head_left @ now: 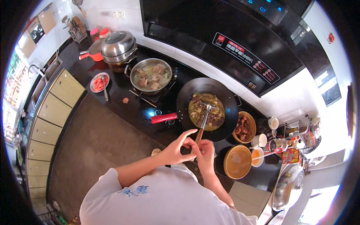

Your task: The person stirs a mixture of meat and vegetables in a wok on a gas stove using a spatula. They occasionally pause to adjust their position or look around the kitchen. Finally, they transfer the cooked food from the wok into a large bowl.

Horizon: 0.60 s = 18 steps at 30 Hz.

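Observation:
Both of my hands meet in front of my chest, at the near edge of the black wok point(187, 86). My left hand point(180, 148) has one finger raised and others curled in a pinch at the right hand's fingertips. My right hand point(205, 153) is closed, its fingers bent against the left's; anything between them is too small to make out. Behind them rises the wooden handle of a metal spatula point(204, 120), whose head lies in the stewed food point(213, 108) in the wok. Whether a hand touches that handle cannot be told. The wok's red handle point(164, 118) points left.
Left of the wok, a steel pot point(132, 80) of meat in broth stands on the stove. Farther left are a plate of red pieces point(98, 78) with a spoon and a domed steamer point(118, 47). On the right are a bowl of browned meat point(246, 125) and a wooden-coloured bowl point(237, 165).

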Motion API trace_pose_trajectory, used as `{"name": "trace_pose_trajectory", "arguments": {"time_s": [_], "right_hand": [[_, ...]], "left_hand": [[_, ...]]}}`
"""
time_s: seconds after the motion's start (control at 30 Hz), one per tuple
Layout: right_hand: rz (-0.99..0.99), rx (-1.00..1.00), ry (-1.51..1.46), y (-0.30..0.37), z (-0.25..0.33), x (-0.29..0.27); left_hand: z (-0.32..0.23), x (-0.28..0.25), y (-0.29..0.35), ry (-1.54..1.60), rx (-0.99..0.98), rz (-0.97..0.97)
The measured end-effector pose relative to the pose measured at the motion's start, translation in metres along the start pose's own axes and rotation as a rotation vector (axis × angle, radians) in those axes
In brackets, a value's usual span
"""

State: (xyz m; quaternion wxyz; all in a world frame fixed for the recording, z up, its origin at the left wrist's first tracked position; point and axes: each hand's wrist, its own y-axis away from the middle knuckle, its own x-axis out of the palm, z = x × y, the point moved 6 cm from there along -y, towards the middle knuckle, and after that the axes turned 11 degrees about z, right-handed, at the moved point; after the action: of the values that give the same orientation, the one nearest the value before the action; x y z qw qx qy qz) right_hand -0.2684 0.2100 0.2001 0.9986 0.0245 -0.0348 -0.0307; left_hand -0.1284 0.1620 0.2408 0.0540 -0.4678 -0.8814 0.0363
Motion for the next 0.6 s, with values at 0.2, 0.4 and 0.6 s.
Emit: {"name": "trace_pose_trajectory", "arguments": {"time_s": [0.2,0.4,0.6], "right_hand": [[0.231,-0.370,0.145,0.008,0.059,0.040],[0.112,-0.007,-0.312,0.005,0.025,0.027],[-0.078,-0.142,0.252,0.005,0.034,0.023]], "left_hand": [[0.050,-0.020,0.015,0.328,-0.163,-0.064],[0.009,-0.027,0.012,-0.031,0.002,-0.116],[-0.005,-0.017,0.007,-0.200,0.087,0.000]]}}
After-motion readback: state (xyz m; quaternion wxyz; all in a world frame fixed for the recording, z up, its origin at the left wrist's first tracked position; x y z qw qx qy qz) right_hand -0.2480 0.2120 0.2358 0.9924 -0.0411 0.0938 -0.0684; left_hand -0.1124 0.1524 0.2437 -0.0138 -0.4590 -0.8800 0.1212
